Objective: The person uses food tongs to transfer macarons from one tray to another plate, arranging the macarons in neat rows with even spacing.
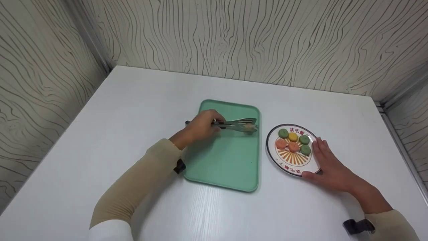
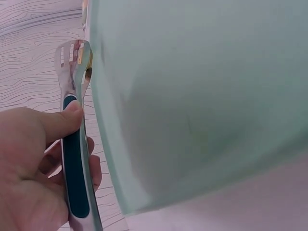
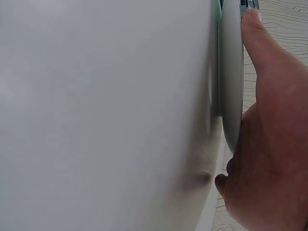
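My left hand [image 1: 202,125] grips metal tongs [image 2: 77,159] with dark green handle inlays, thumb on one arm and fingers on the other. The tongs reach over the upper part of a green tray [image 1: 222,160]. Between their tips sits a small pale-brown piece [image 1: 249,127], partly covered by the metal; its kind is unclear. At the right, my right hand [image 1: 334,170] touches the rim of a round patterned plate [image 1: 291,169], its fingers extended along the far right edge and its thumb at the near edge. Several green, yellow and orange macarons [image 1: 293,146] lie on the plate.
Tray and plate lie side by side on a white table [image 1: 214,214], a narrow gap between them. Wood-grain patterned panels [image 1: 234,40] enclose the table at the back and both sides.
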### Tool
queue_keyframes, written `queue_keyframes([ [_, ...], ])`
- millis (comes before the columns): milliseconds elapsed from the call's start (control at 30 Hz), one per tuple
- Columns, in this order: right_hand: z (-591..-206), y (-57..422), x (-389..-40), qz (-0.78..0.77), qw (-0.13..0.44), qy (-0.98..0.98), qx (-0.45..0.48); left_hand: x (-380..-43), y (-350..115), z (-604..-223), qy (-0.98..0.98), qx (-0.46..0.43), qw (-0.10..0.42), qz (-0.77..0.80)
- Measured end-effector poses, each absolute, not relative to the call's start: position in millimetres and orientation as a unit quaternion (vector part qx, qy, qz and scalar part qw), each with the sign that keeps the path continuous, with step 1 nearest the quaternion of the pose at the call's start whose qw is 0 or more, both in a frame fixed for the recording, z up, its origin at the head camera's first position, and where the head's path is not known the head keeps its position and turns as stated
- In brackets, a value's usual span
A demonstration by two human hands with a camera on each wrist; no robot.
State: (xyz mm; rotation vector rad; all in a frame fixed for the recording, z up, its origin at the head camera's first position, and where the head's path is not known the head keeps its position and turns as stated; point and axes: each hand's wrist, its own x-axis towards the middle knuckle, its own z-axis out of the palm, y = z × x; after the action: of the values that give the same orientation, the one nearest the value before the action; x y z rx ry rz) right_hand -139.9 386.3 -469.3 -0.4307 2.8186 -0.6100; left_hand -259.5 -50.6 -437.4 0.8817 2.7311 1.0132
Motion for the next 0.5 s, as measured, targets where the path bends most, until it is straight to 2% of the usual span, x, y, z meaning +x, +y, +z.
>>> queue_keyframes([
  [500,-466.7,384.6,-138.3,-0.208,0.119,0.960,-0.144,-256.7,-46.7,-432.1,0.899,0.298,0.049,0.318],
])
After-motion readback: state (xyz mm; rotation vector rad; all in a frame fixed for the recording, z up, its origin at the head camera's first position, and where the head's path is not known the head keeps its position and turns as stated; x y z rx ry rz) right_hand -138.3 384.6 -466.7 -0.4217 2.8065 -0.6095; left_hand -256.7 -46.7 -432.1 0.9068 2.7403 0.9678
